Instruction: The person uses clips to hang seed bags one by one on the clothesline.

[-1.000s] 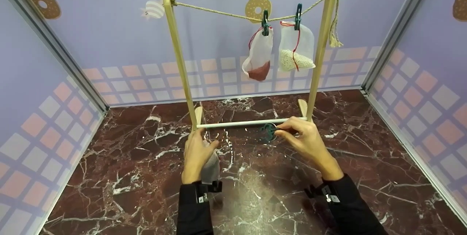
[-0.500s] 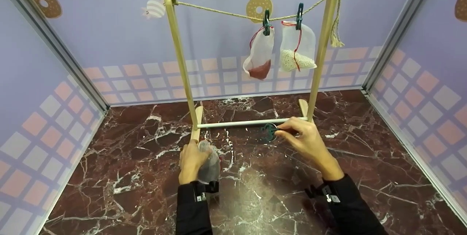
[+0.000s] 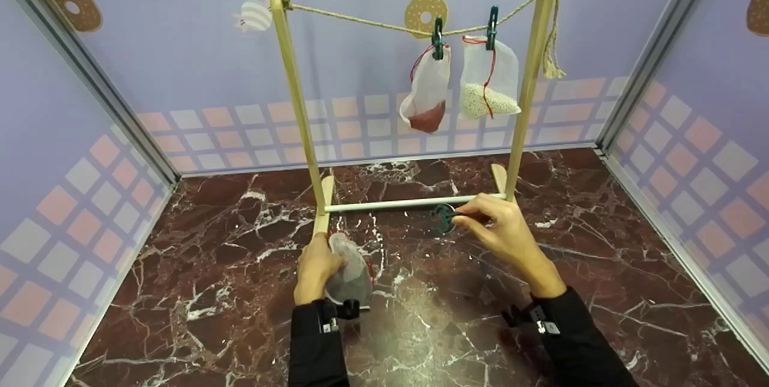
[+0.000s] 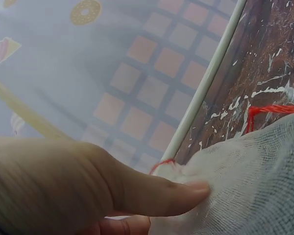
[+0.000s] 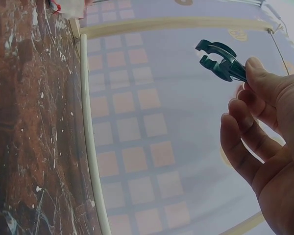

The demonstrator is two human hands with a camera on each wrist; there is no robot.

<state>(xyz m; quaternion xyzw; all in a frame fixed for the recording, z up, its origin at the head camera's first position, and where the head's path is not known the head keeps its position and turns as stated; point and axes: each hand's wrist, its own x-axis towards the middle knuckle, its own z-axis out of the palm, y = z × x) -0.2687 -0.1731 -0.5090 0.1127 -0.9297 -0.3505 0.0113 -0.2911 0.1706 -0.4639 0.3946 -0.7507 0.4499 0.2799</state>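
Observation:
My left hand (image 3: 315,264) pinches the top of a white mesh bag (image 3: 351,279) between thumb and fingers, low in front of the stand's left foot. The bag's red drawstring (image 4: 274,108) shows in the left wrist view, while its contents are hard to make out. My right hand (image 3: 501,228) pinches the handles of a dark green clothespin (image 5: 218,59), its jaws spread with nothing between them. On the rope (image 3: 360,18) above hang a bag of reddish grains (image 3: 428,113) and a bag of pale grains (image 3: 486,98), each held by a green clothespin.
A wooden stand carries the rope between its left post (image 3: 297,98) and right post (image 3: 531,86). A white crossbar (image 3: 396,203) joins the posts low down. Patterned walls (image 3: 360,74) enclose the dark marbled table (image 3: 228,315) on three sides.
My left hand has moved slightly down and toward me, its fingers now closed on the mesh bag, which has come more into view rightward. The right hand with its clothespin stays nearly still.

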